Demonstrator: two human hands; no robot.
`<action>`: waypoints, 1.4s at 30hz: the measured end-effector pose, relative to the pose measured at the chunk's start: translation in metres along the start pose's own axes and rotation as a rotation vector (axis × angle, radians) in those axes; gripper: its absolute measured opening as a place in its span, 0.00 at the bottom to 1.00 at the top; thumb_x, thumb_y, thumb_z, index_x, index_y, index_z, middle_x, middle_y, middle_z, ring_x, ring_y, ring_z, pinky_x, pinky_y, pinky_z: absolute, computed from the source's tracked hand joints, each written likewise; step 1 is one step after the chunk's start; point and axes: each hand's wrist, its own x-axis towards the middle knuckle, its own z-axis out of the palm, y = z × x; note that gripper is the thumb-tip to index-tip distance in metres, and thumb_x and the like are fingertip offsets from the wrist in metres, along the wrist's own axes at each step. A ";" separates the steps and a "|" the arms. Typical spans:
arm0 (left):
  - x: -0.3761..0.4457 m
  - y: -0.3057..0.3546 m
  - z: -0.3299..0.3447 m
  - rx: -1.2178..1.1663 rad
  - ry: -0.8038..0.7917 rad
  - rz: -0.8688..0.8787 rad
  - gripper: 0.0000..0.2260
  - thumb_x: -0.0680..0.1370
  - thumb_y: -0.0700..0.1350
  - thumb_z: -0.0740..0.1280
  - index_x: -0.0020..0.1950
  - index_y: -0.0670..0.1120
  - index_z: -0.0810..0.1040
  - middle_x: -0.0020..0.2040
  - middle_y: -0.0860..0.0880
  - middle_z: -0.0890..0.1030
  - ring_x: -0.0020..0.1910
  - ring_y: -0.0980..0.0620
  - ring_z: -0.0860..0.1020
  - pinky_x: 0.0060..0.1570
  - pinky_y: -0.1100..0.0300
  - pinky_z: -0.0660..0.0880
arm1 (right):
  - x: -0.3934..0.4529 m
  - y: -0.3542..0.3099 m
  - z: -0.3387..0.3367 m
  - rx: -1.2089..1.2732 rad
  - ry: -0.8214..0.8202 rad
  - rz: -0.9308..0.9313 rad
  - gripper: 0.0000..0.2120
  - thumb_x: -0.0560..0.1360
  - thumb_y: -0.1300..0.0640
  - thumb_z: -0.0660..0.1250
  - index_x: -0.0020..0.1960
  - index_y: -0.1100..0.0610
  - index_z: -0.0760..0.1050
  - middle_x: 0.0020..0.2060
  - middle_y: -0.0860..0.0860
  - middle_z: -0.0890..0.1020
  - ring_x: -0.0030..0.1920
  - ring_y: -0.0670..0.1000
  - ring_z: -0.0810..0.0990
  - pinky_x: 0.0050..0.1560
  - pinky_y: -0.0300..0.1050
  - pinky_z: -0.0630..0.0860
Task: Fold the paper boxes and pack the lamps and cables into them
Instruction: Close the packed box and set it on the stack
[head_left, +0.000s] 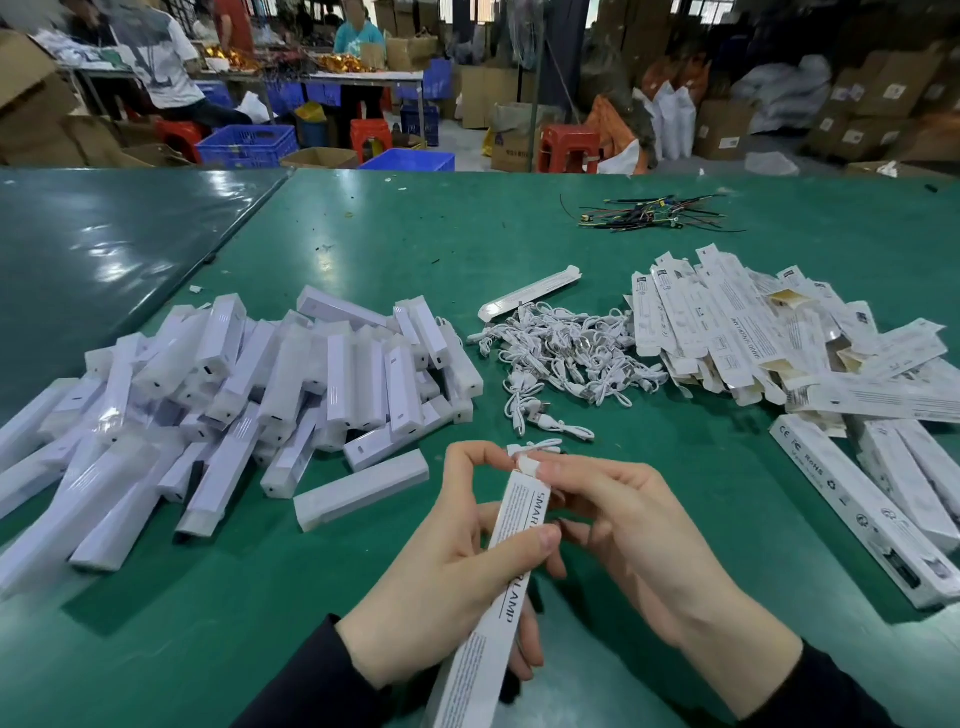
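A: What lay on the green table (623, 249)?

B: From biggest down: the heap of lamps (234, 395) at left, flat boxes (753, 338) at right, cables (566, 358) tangled between.

A: And the hands?

B: The left hand (447, 561) gripped a folded box (498, 561) just above the near edge; the right hand (623, 519) pinched its end flap (527, 464).

A: Risk?

B: I'd judge the flap could crease or tear if forced crooked, and the contents might slide out of the tilted box.

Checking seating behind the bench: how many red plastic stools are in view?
3: one stool back left, one at centre, one right of centre. Others may be hidden.
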 end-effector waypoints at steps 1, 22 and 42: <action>0.000 0.000 0.000 -0.002 -0.001 -0.005 0.16 0.74 0.48 0.71 0.51 0.59 0.64 0.46 0.39 0.80 0.24 0.42 0.77 0.25 0.51 0.78 | 0.000 0.000 0.000 -0.020 0.006 -0.014 0.16 0.65 0.50 0.73 0.48 0.59 0.86 0.37 0.53 0.84 0.36 0.51 0.78 0.32 0.41 0.74; -0.004 0.007 -0.005 -0.072 -0.108 -0.110 0.23 0.79 0.45 0.63 0.71 0.60 0.60 0.43 0.38 0.80 0.20 0.47 0.76 0.21 0.62 0.73 | -0.006 0.010 0.008 -0.200 0.020 -0.233 0.11 0.73 0.52 0.72 0.45 0.60 0.86 0.42 0.52 0.84 0.33 0.48 0.79 0.36 0.39 0.74; 0.000 0.010 -0.008 0.522 0.435 0.352 0.27 0.70 0.51 0.70 0.70 0.58 0.72 0.58 0.49 0.79 0.49 0.54 0.79 0.41 0.60 0.77 | 0.015 0.007 -0.002 0.564 0.147 0.294 0.09 0.72 0.59 0.68 0.48 0.65 0.81 0.36 0.59 0.82 0.26 0.49 0.80 0.26 0.36 0.78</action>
